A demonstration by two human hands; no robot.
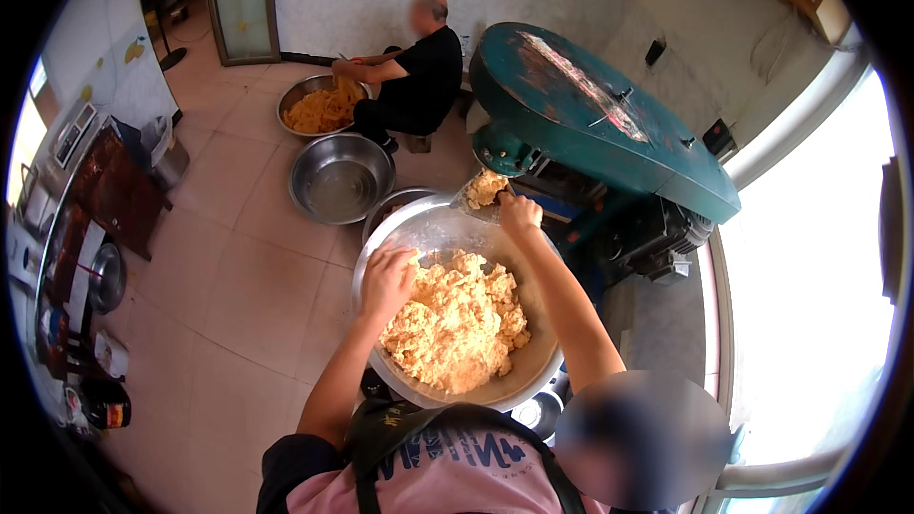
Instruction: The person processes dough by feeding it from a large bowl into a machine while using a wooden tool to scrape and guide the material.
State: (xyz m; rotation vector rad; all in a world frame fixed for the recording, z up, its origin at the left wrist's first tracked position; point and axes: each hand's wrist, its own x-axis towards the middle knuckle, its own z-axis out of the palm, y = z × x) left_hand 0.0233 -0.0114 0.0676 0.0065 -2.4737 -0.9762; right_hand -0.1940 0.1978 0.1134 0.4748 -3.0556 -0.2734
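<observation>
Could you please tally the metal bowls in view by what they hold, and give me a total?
Bowl of crumbly yellow dough: 1
Bowl of orange-yellow strips: 1
Empty steel bowl: 1
Bowl partly hidden behind the dough bowl, contents unseen: 1
Total: 4

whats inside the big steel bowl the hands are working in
The steel bowl holds a heap of crumbly pale yellow dough. The left hand presses into it; the right hand lifts a scoop of it. The bowl's bottom is covered.
</observation>
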